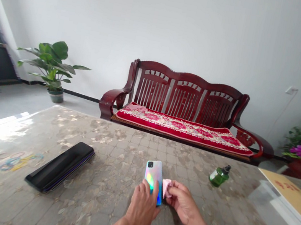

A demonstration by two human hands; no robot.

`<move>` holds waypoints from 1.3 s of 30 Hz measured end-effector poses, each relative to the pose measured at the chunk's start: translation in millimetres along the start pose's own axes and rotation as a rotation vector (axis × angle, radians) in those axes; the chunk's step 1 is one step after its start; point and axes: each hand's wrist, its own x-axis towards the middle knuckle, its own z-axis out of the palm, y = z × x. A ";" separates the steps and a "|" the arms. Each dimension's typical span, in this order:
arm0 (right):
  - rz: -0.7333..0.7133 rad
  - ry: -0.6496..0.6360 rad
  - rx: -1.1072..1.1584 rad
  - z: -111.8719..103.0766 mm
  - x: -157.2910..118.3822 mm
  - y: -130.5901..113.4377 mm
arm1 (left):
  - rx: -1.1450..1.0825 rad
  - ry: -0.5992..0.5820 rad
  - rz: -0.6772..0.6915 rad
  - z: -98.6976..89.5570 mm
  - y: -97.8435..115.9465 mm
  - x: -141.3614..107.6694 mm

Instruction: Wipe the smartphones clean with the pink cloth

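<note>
"Two hands showing. What are they holding?"

"Left hand (141,208) is lying over the lower back of the shiny phone (157,171), fingers pressing on it. Can't tell if it's clamping the edges. Right hand (181,203) is pinching a pink cloth (165,188), fingertips closed on it, just beside the phone's right edge."

"Phone position?"

"Lying camera side up on the patterned table cover (105,205), between the dark flat stack (62,165) and the green bottle (217,177). Rubber bands (15,162) are lying past the stack."

"Risks?"

"Slip, mainly. Cover is looking glossy, so a sideways push with a light left hand could skate the phone. Grit under the cloth or under the screen side could scratch. Fingers are resting right on the back — fresh smudges likely. Small cloth too, so a fingertip could overrun it. Bottle is standing clear of the right forearm; a wide elbow swing could still tip it."

"Any brands?"

"None I'm reading. No logo showing on the phone, though the hand is covering part of the back. Bottle is wearing a pale label, too small to make out. Tan board (280,184) is carrying reddish characters — too blurred to read."
</note>
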 end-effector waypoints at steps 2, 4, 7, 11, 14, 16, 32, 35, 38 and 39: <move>0.030 -0.019 0.075 4.8 -2.9 -2.5 | -0.030 -0.015 -0.016 -8.0 -6.2 2.3; 0.038 -0.054 0.129 10.4 -6.4 -7.0 | -0.011 -0.035 -0.020 -14.1 -13.3 4.7; 0.042 -0.140 0.156 18.2 -12.0 -15.0 | -0.031 -0.041 -0.022 -18.8 -27.3 5.7; -0.030 -0.207 0.108 27.3 -15.7 -18.2 | -0.162 -0.043 -0.031 -22.5 -54.0 -1.0; -0.305 -0.073 -0.130 37.1 -16.0 -14.3 | -0.298 -0.081 0.011 -26.6 -74.2 -9.3; -0.543 0.003 -0.353 46.2 -16.9 -11.0 | -0.426 -0.072 0.052 -28.3 -83.9 -13.2; -1.207 0.110 -1.125 45.7 4.6 -19.5 | -0.620 -0.086 0.193 -25.9 -113.7 3.2; -1.158 0.247 -1.139 27.5 17.3 -24.7 | -0.623 -0.129 0.238 -29.3 -119.8 16.9; -1.165 0.267 -1.114 26.1 21.2 -23.1 | -0.671 -0.158 0.256 -27.7 -122.2 31.0; -1.182 0.247 -1.097 29.9 20.4 -21.1 | -0.687 -0.159 0.252 -26.3 -122.1 34.5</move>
